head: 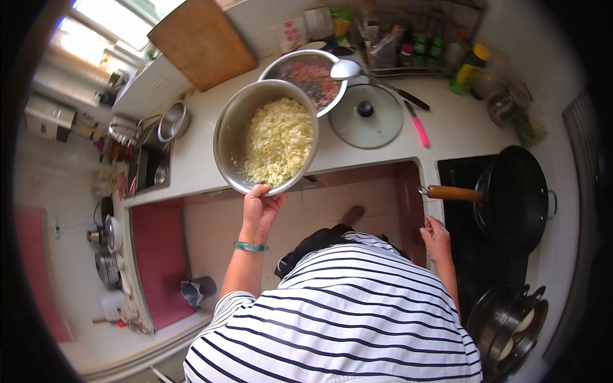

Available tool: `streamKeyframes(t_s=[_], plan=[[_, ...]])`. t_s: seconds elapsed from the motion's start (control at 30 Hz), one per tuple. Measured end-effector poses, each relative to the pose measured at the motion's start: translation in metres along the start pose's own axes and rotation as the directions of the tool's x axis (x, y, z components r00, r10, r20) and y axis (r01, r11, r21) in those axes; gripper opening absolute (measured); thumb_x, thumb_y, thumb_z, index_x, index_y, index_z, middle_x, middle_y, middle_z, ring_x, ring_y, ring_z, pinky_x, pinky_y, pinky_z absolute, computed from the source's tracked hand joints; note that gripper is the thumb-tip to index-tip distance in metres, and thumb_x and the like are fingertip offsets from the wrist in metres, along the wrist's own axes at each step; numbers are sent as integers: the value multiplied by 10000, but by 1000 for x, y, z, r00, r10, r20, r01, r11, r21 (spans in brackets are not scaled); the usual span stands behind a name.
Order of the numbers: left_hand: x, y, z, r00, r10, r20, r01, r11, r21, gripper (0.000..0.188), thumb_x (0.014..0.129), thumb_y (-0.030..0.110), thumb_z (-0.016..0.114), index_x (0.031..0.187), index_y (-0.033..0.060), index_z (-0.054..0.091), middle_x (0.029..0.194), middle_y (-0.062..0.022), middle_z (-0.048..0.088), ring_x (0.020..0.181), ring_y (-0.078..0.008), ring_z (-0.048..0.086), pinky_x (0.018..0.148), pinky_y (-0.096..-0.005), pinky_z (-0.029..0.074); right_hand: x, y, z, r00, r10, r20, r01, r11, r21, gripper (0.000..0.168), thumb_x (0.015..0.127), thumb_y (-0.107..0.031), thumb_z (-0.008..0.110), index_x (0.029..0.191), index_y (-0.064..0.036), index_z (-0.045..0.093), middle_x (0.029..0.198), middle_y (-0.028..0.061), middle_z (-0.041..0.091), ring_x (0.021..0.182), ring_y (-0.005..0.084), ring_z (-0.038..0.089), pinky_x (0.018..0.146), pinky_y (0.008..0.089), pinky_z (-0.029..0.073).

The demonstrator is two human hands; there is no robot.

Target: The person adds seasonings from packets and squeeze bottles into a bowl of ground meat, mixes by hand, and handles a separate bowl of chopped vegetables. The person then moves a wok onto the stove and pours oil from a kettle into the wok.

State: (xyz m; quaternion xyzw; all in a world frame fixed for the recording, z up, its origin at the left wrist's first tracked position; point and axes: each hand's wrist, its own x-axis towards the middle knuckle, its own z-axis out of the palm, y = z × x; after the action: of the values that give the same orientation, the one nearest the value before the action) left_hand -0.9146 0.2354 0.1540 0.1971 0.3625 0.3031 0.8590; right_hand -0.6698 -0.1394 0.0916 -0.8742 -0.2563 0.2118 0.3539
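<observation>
My left hand (262, 210) grips the near rim of a deep stainless steel bowl (230, 129), thumb over the edge. The bowl tilts and holds a heap of finely chopped pale green vegetable (282, 139), perhaps cabbage. Partly hidden behind it, a second metal bowl (273, 67) on the counter contains pink minced meat (311, 81). A large metal spoon (346, 70) with a black handle lies by that bowl's right rim. Over by the stove edge, my right hand (437, 237) has its fingers loosely curled, below the wooden handle (452, 193) of a black wok (515, 201); nothing shows in it.
A glass lid (383, 122) and a pink-handled knife (418, 125) lie on the white counter (201, 158). Bottles (469, 69) line the back right. A wooden cutting board (203, 43) leans at the back left, near a sink (153, 163). Stacked steamer pots (503, 325) stand lower right.
</observation>
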Motion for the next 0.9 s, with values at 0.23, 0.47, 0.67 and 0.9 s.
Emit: streamKeyframes(t_s=[0.23, 0.47, 0.67, 0.9], plan=[[36, 12, -74, 962, 101, -255, -129, 987, -94, 183, 813, 51, 463, 984, -4, 500, 906, -163, 614, 747, -287, 622, 657, -401, 545, 7, -22, 6, 989, 128, 79, -129, 992, 4, 373, 838, -74, 597, 1204, -26, 546, 1014, 123, 598, 852, 205, 596, 771, 307, 494], [79, 8, -100, 930, 106, -352, -185, 962, -201, 162, 816, 68, 450, 925, -39, 505, 885, -179, 601, 744, -309, 614, 654, -398, 562, -1, -17, -1, 976, 201, 81, -196, 978, -66, 381, 839, -95, 598, 1210, -28, 544, 1013, 117, 606, 875, 201, 593, 804, 303, 481], [109, 16, -106, 915, 104, -391, -216, 942, -255, 180, 848, 117, 450, 948, -20, 511, 864, -164, 608, 718, -290, 619, 637, -385, 553, -6, -14, -1, 982, 188, 32, -188, 982, -17, 379, 839, -96, 599, 1210, -32, 547, 1021, 129, 611, 873, 211, 604, 792, 306, 488], [106, -29, -34, 967, 25, -255, -46, 996, -78, 675, 826, 506, 599, 1253, 70, 310, 1200, -211, 470, 960, -259, 570, 764, -358, 501, -18, 20, 7, 981, 168, -98, -170, 985, -14, 371, 823, -102, 636, 1180, -36, 560, 1052, 156, 615, 904, 239, 629, 795, 327, 512]])
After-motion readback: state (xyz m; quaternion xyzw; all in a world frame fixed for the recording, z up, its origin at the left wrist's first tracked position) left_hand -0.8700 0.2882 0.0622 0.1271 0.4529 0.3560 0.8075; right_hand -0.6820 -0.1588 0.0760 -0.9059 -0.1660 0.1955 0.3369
